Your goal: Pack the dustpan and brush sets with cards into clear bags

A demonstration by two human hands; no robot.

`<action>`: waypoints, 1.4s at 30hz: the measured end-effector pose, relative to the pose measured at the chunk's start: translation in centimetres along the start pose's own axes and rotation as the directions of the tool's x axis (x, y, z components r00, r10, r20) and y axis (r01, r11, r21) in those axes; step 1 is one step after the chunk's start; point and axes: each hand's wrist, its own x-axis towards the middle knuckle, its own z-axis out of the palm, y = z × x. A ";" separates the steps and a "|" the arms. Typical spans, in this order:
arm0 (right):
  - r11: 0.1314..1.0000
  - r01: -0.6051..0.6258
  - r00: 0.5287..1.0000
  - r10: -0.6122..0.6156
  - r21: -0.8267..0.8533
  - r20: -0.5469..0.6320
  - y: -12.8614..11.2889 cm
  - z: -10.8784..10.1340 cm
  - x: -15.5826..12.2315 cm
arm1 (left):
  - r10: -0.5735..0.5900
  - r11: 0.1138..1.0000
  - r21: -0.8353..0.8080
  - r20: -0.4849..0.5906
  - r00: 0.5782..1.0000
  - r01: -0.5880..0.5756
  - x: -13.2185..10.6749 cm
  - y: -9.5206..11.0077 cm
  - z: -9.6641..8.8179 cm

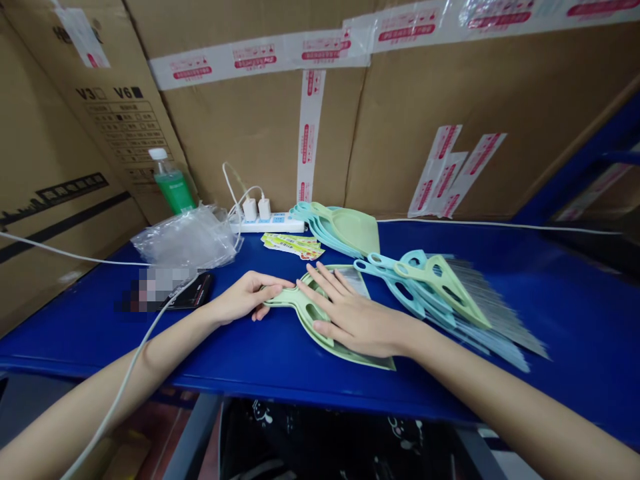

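A green dustpan (373,361) lies on the blue table with a green hand brush (303,319) nested in it, handles together at the left. My left hand (246,293) grips the stacked handles between thumb and fingers. Across the brush head rests my right hand (353,317), flat with fingers spread, covering much of the brush and its bristles. To the right is a pile of blue brushes (407,297) topped by a green brush (453,287). Behind my hands, blue dustpans (325,235) are stacked beneath a green dustpan (356,229).
Colourful labels (293,245) lie before a white power strip (275,225) with two plugged chargers. Clear plastic bags (187,239), a green bottle (174,187) and a dark phone-like object (193,293) are at left. A white cable (133,370) crosses my left arm. Cardboard (240,127) walls the back.
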 end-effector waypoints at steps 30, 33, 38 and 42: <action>0.997 -0.081 0.997 0.081 0.015 -0.012 0.0 0.0 -0.2 | -0.033 0.999 -0.015 0.014 0.999 0.033 0.1 0.3 -0.7; 0.997 -0.071 0.996 0.068 -0.035 -0.057 0.6 -0.2 -0.4 | -0.031 0.999 -0.011 0.027 0.999 0.031 -0.1 0.5 -1.0; 0.987 -0.033 0.996 0.019 -0.157 -0.091 1.7 -0.5 -0.2 | -0.042 0.999 0.014 0.016 0.999 0.042 -0.3 0.9 -1.1; 0.961 -0.046 0.979 -0.011 -0.274 -0.203 2.7 -0.5 0.2 | -0.077 0.984 0.156 -0.040 0.996 0.082 -0.3 1.3 -0.9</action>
